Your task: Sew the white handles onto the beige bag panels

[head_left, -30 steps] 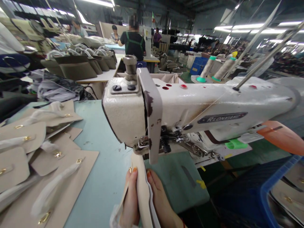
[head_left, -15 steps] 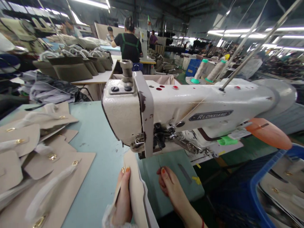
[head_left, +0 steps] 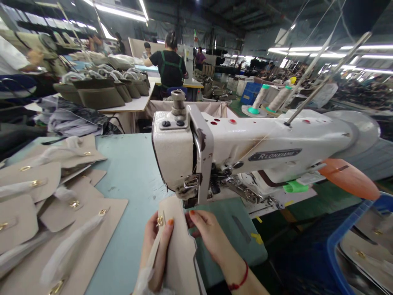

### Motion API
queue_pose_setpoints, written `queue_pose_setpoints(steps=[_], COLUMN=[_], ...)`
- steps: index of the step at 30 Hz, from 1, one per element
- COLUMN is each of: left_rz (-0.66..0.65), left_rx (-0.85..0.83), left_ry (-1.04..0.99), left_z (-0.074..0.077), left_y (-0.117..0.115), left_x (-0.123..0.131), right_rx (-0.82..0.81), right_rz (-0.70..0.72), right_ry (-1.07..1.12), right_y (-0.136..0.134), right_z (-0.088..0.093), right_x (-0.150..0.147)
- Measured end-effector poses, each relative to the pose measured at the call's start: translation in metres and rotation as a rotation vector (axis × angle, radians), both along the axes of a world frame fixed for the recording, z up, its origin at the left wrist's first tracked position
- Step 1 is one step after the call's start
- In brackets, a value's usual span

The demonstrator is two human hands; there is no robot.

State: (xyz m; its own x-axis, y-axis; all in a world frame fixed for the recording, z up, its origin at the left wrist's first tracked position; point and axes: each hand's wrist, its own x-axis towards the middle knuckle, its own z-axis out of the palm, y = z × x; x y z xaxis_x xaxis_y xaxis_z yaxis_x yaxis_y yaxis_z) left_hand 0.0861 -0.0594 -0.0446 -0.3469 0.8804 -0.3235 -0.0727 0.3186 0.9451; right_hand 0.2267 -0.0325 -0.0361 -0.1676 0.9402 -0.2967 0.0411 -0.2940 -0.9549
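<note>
A beige bag panel (head_left: 178,250) stands tilted on edge below the sewing machine's head (head_left: 173,151), its top end close under the needle area. My left hand (head_left: 156,246) is closed round its left side, thumb on the face beside a gold buckle (head_left: 160,220) and a handle strap wrapped in white. At the panel's right edge is my right hand (head_left: 210,233), thumb against the edge and the other fingers curled, partly hidden behind it. The needle and presser foot cannot be made out.
More beige panels (head_left: 101,233) with wrapped handles lie piled on the left of the pale green table (head_left: 129,164). A blue crate (head_left: 333,241) holding similar pieces stands at right. Thread cones (head_left: 259,98) rise behind the machine. A person (head_left: 170,65) works further back.
My right hand, earlier apart over the table with fingers pinched, has moved up and left to the panel's edge. The panel is turned more face-up, and the view has shifted slightly left.
</note>
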Motion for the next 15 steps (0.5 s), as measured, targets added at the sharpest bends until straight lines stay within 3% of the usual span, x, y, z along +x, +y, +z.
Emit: queue_pose_setpoints(steps=[5, 9, 15], left_rz=[-0.005, 0.014, -0.065], left_rx=[-0.011, 0.010, 0.032], left_ry=[0.013, 0.040, 0.110], left_z=[-0.008, -0.019, -0.019], left_y=[0.006, 0.011, 0.015], left_x=[-0.012, -0.023, -0.032], right_rx=[-0.201, -0.282, -0.229], right_rz=[-0.158, -0.192, -0.200], right_ry=[0.245, 0.453, 0.349], right_y=[0.010, 0.008, 0.009], right_z=[-0.005, -0.005, -0.003], right_x=[-0.029, -0.040, -0.043])
